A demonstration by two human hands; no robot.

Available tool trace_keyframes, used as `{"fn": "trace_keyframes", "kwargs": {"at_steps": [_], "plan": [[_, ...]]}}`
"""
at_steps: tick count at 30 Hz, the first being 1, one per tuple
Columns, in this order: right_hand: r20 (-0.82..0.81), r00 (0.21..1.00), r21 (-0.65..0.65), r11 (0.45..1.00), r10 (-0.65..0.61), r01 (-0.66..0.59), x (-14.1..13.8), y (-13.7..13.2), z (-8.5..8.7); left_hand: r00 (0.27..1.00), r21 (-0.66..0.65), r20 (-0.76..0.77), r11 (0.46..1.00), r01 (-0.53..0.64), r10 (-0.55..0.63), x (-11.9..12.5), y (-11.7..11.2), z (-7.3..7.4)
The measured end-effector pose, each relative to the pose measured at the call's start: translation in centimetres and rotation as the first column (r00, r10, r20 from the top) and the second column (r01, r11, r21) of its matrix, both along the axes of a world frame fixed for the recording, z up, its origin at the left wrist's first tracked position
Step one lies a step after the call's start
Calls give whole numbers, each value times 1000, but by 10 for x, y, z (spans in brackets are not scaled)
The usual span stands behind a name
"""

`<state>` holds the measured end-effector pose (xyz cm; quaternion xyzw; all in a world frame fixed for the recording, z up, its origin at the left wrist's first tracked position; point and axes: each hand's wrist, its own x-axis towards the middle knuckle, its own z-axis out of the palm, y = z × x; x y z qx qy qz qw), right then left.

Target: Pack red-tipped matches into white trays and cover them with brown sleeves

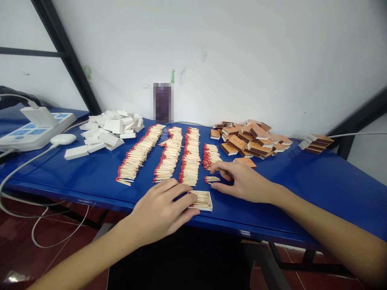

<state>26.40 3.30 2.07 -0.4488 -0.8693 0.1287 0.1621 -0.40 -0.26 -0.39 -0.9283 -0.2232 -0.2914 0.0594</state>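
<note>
A small white matchbox tray (208, 207) lies at the table's front edge, with red-tipped matches (202, 198) lying lengthwise inside it. My left hand (165, 205) grips its left end: one finger reaches in over the matches and the thumb is along the near side. To the right, my right hand (238, 179) has thumb and forefinger apart beside a little group of loose matches (213, 179). Behind that group is a short row of matches (211, 155), partly covered by my fingers. Three longer rows, including the nearest row (190, 157), stretch back across the blue table.
White empty-looking trays (111, 127) are heaped at the back left. Brown matchbox sleeves (250, 139) form a pile at the back right, with several stacked boxes (317, 143) farther right. A power strip (36, 131) with cables sits at the left. A white wall bounds the blue table (302, 193).
</note>
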Motion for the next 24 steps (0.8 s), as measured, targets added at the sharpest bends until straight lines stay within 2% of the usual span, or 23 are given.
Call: {"fn": "trace_keyframes", "kwargs": {"at_steps": [7, 24], "plan": [[40, 999, 11, 1000, 25, -26, 1, -3, 6, 1000, 0, -11, 1000, -30, 30, 0, 0, 1], [39, 997, -46, 997, 69, -67, 2, 1, 5, 999, 11, -19, 999, -33, 34, 0, 0, 0]]}}
